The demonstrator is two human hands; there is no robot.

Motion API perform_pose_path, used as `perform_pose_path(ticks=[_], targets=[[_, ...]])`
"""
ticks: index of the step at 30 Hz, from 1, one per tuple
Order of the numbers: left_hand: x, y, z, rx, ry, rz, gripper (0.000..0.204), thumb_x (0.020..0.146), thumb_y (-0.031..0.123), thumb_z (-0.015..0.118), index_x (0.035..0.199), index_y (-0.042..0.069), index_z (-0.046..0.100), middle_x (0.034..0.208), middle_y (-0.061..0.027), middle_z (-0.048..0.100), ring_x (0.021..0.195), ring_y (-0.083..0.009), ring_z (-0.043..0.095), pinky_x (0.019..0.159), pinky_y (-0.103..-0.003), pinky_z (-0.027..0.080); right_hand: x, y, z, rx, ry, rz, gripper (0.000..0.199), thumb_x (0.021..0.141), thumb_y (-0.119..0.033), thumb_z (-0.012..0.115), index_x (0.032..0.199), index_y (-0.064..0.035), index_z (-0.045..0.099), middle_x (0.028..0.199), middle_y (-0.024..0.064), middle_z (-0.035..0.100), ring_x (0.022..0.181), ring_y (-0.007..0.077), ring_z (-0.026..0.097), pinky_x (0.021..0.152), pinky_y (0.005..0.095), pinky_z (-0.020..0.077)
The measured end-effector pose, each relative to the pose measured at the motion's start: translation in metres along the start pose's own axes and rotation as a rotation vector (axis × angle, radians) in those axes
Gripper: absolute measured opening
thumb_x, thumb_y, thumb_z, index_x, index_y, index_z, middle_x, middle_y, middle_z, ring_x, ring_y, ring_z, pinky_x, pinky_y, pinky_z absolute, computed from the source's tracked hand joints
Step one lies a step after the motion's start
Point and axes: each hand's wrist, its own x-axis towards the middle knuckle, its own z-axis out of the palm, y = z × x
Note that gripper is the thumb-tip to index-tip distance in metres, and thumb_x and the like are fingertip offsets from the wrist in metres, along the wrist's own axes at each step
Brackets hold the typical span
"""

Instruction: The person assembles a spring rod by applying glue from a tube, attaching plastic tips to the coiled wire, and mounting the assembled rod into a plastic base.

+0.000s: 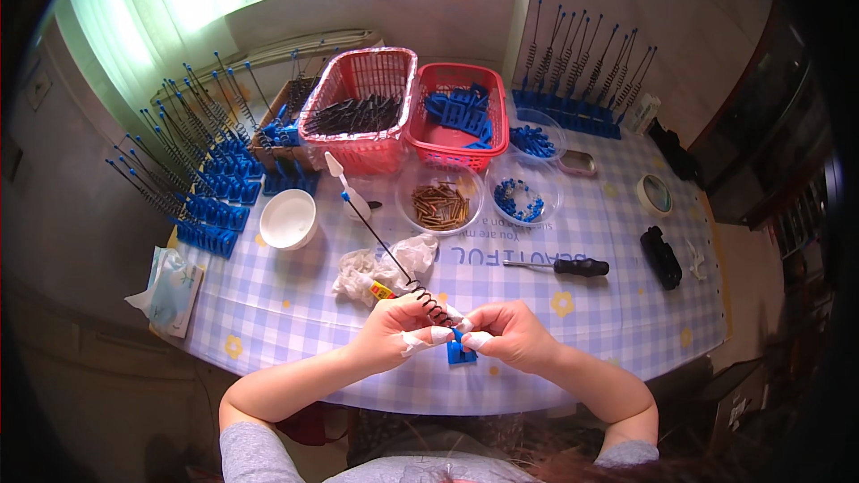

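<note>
near edge: both hands (452,333) sit at lower centre of the counter (286,304), bare cloth left and right of them, easy to slide out either way
spring rod: black coil rod (394,259) slants up-left from the hands, cuts across the middle lane
crumpled bag: plastic wrap (385,268) just above the left hand, kinda in the way
right side: screwdriver (559,266) and a black tool (662,258), open gap between them
middle row: white bowl (286,219), two clear bowls (438,201), tight together
back: red baskets (403,107) wall off upper centre
upper left: blue racks (210,188) with upright rods, no passing there
</note>
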Motion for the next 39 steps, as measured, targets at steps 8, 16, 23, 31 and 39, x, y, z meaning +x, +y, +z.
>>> perform_pose_path(ticks=[8,16,23,31,39], targets=[[-0.012,0.026,-0.001,-0.002,0.135,0.07,0.016,0.073,-0.002,0.056,0.089,-0.002,0.055,0.085,-0.0088,0.057,0.078,-0.0155,0.057,0.071,-0.028,0.046,0.004,-0.027,0.008,-0.215,-0.03,-0.08,0.023,0.078,-0.01,0.056,0.098,-0.0001,0.055,0.082,0.0023,0.057,0.074,0.006,0.051,0.066,0.0201,0.042],[-0.092,0.041,-0.019,-0.198,0.269,0.258,0.019,0.067,-0.003,0.059,0.085,-0.006,0.054,0.078,-0.0151,0.058,0.072,-0.0226,0.059,0.067,-0.033,0.048,0.088,-0.069,0.059,-0.605,-0.084,-0.44,0.022,0.079,-0.015,0.051,0.094,0.0006,0.056,0.079,0.0056,0.059,0.072,0.0097,0.053,0.065,0.0228,0.0422],[-0.167,0.015,-0.028,-0.37,0.386,0.436,0.019,0.067,-0.005,0.06,0.085,-0.008,0.054,0.078,-0.0165,0.058,0.072,-0.0226,0.059,0.07,-0.035,0.049,0.238,-0.044,0.186,-1.258,-0.114,-0.766,0.026,0.07,-0.017,0.059,0.088,0.0011,0.055,0.08,0.0157,0.058,0.078,0.0302,0.056,0.068,0.0365,0.0448],[-0.207,-0.007,-0.046,-0.367,0.596,0.539,0.018,0.068,-0.004,0.06,0.085,-0.006,0.054,0.079,-0.0169,0.058,0.072,-0.0238,0.059,0.069,-0.039,0.05,0.305,-0.012,0.233,-1.274,0.12,-0.667,0.019,0.071,-0.02,0.058,0.07,-0.0008,0.056,0.077,0.0168,0.057,0.076,0.0324,0.056,0.069,0.0402,0.0443],[-0.221,0.007,-0.056,-0.33,0.609,0.73,0.02,0.065,-0.003,0.063,0.084,-0.006,0.055,0.073,-0.0182,0.058,0.068,-0.0265,0.058,0.063,-0.038,0.05,0.253,-0.034,0.207,-0.674,-0.158,-0.491,0.022,0.076,-0.023,0.056,0.073,-0.0016,0.054,0.063,0.0063,0.057,0.057,0.0179,0.055,0.053,0.0279,0.0429]])
